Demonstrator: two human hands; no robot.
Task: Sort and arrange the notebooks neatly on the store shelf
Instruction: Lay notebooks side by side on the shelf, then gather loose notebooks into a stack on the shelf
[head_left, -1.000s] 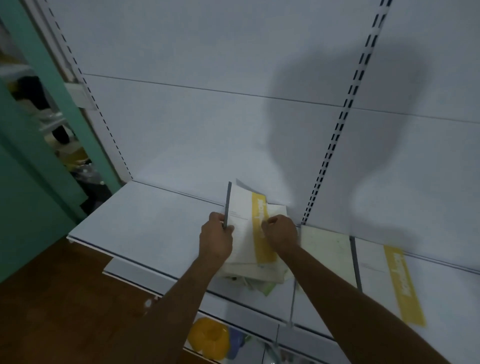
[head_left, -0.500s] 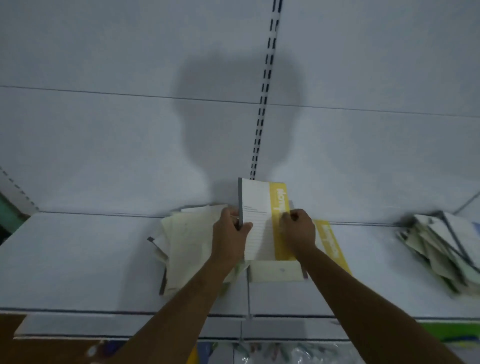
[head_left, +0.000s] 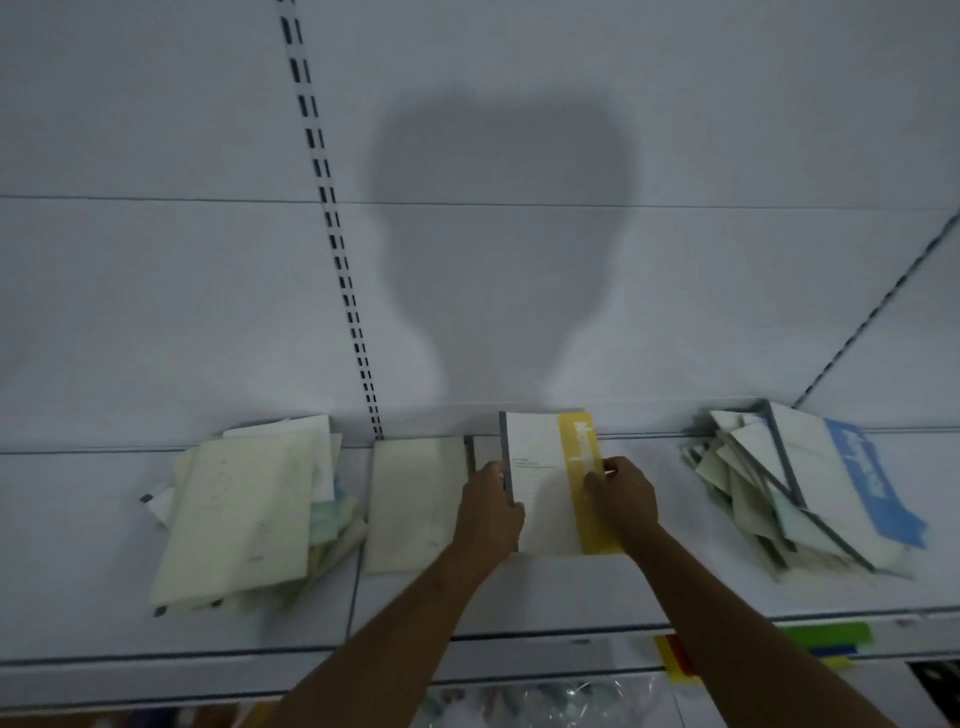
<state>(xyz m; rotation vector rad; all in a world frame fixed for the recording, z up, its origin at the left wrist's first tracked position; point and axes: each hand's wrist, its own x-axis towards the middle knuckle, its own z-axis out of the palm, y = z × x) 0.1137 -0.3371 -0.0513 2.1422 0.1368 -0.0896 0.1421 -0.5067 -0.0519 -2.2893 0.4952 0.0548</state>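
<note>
1. The left hand (head_left: 491, 512) and right hand (head_left: 621, 496) pinch the yellow-banded notebook (head_left: 550, 483) by its two sides, as before.
2. The notebook now rests low on the shelf (head_left: 571, 597), beside a cream notebook (head_left: 415, 504).
3. The view has shifted right: the blue-banded pile (head_left: 810, 483) shows fully.

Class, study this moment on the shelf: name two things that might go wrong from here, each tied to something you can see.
1. The left pile is loosely fanned and sits near the shelf front; a nudge might spill it.
2. The yellow-striped notebook, held by the left hand and right hand, may land askew against the cream notebook.
</note>
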